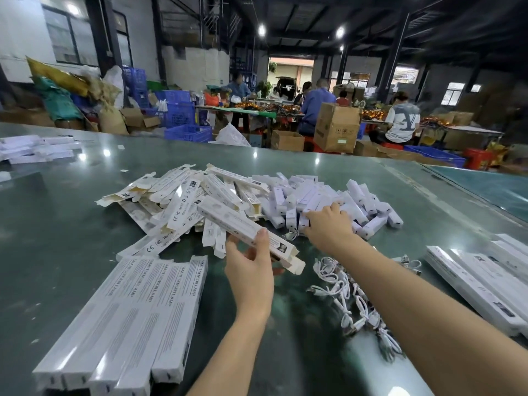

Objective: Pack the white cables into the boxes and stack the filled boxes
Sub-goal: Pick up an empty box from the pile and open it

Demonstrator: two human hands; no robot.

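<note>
My left hand [251, 267] grips a long white box [243, 227] by its near end, whose flap hangs open; the box is lifted above the green table. My right hand [328, 224] reaches into a heap of small white wrapped items [323, 200], fingers resting on them; whether it holds one is hidden. A pile of coiled white cables [348, 292] lies under my right forearm. Empty long boxes [183, 201] lie jumbled at the centre. Closed long boxes [128, 318] lie side by side at the near left.
More long white boxes [483, 281] lie at the right edge and another batch [34, 148] at the far left of the green table [57, 224]. Beyond the table are cardboard cartons [335, 127], blue crates [177, 110] and several seated people.
</note>
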